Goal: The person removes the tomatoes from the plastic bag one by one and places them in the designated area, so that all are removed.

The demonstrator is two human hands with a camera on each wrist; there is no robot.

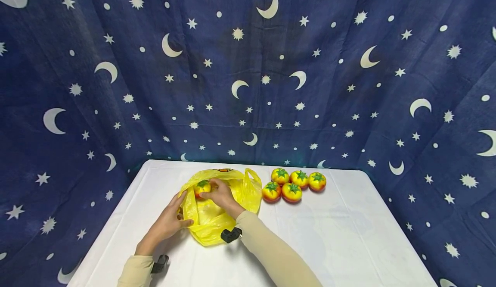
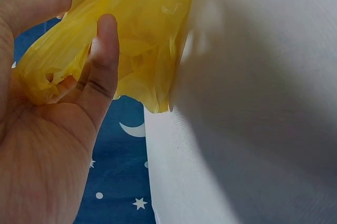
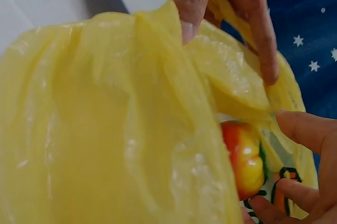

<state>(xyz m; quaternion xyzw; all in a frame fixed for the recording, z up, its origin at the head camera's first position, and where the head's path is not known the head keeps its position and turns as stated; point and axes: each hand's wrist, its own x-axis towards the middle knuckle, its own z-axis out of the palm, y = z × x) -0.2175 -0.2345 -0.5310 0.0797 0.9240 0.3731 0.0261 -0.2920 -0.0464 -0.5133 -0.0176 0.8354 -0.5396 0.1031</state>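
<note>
My left hand (image 1: 168, 221) holds the left side of a yellow plastic bag (image 1: 211, 231), its thumb on the near side of the rim. In the right wrist view that thumb and the fingers straddle the bag's edge. Inside the bag's mouth lies a red-and-yellow tomato (image 1: 201, 188) with green leaves on top. My right hand (image 1: 222, 194) reaches into the opening, thumb and fingertips right at the tomato. From the right wrist, the tomato (image 3: 246, 158) shows beside the spread fingers (image 3: 300, 192), which are not wrapped round it.
Several more tomatoes (image 1: 291, 192) sit in a cluster just right of the bag on the white-covered table (image 1: 348, 235). A bag handle (image 1: 253, 177) stands up between them and my right hand. Behind the table hangs a dark blue curtain (image 1: 217, 119) with moons and stars.
</note>
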